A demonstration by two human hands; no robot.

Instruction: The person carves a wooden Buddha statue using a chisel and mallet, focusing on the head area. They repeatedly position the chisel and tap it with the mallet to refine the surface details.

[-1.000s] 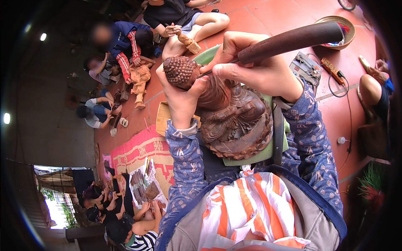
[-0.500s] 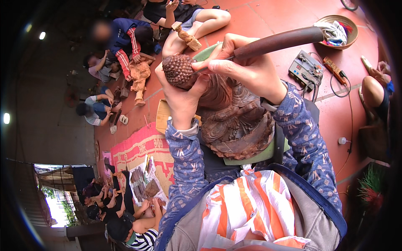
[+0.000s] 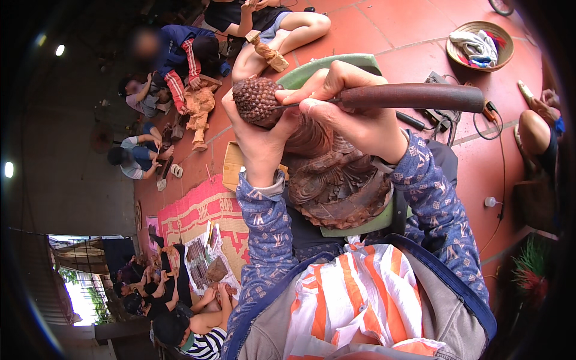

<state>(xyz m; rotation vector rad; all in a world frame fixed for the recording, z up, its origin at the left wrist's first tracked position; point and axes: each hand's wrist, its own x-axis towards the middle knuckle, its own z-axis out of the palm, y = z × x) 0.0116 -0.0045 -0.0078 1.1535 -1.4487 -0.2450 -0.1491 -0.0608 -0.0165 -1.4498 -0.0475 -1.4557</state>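
Note:
A dark brown carved wooden statue (image 3: pixel 339 192) lies across my lap, its head covered in small round knobs and pointing to the upper left. My left hand (image 3: pixel 259 147) is wrapped round the head and neck from below. In my right hand (image 3: pixel 357 114) is a carving tool (image 3: pixel 417 98) with a long, dark, slightly curved wooden handle, pinched close to its thin metal blade. The blade points left and meets the side of the knobbed head; its very tip is hidden by the fingers. Under the statue is a green padded support (image 3: pixel 354 60).
A woven basket (image 3: pixel 507 57) with cloths stands at the upper right. A grey control box (image 3: pixel 441 114) and orange power strip (image 3: pixel 491 114) with cords lie below it. Several people sit at the left, one with a pale wooden carving (image 3: pixel 201 117). Tools lie on paper (image 3: pixel 201 270).
The carving tool's handle has swung down at its right end, now nearly level. My right hand has tilted down with it; my left hand and the statue stay put.

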